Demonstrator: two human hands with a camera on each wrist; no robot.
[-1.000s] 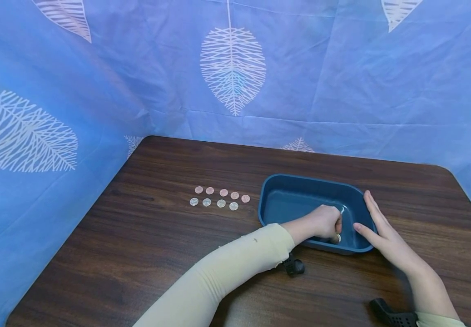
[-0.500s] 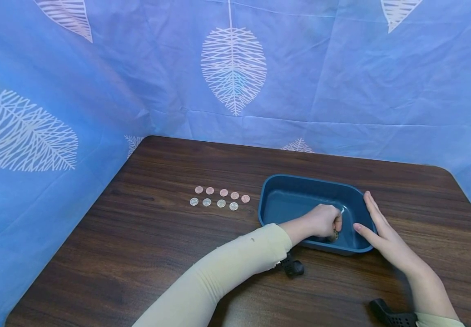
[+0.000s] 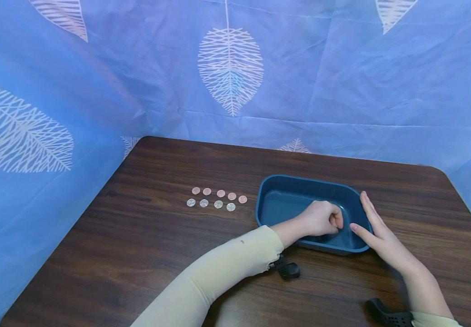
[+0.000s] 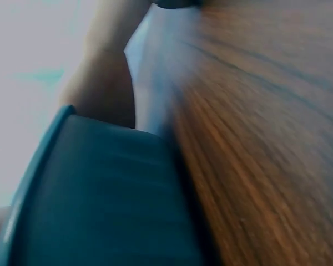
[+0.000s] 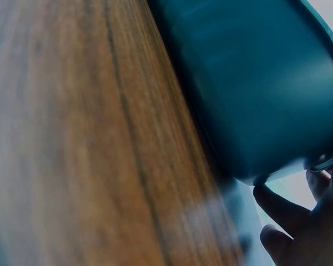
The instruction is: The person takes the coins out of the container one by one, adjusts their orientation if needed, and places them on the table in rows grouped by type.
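In the head view my left hand point(image 3: 321, 218) is inside the blue plastic tub point(image 3: 296, 180), fingers curled and thumb drawn in to pinch a coin hidden behind them. My right hand point(image 3: 384, 236) holds the tub's right end, thumb over the rim and long fingers along the outer wall. In the right wrist view, fingertips point(image 5: 261, 191) meet the tub's outer wall point(image 5: 255, 83). The left wrist view is blurred and shows the tub's outer side point(image 4: 100, 194). Left of the tub lie a row of copper coins point(image 3: 220, 193) and a nearer row of silver coins point(image 3: 218, 204).
The dark wood-grain table point(image 3: 137, 254) carries everything. A blue cloth point(image 3: 300, 81) with white leaf prints hangs behind it and at both sides. Black wrist mounts point(image 3: 287, 269) sit under the forearms, the left one close in front of the tub.
My left hand has lifted and turned slightly inside the tub, and the gold-coloured coin seen earlier at its fingertips is now hidden. The right hand keeps its hold; the coin rows stay put.
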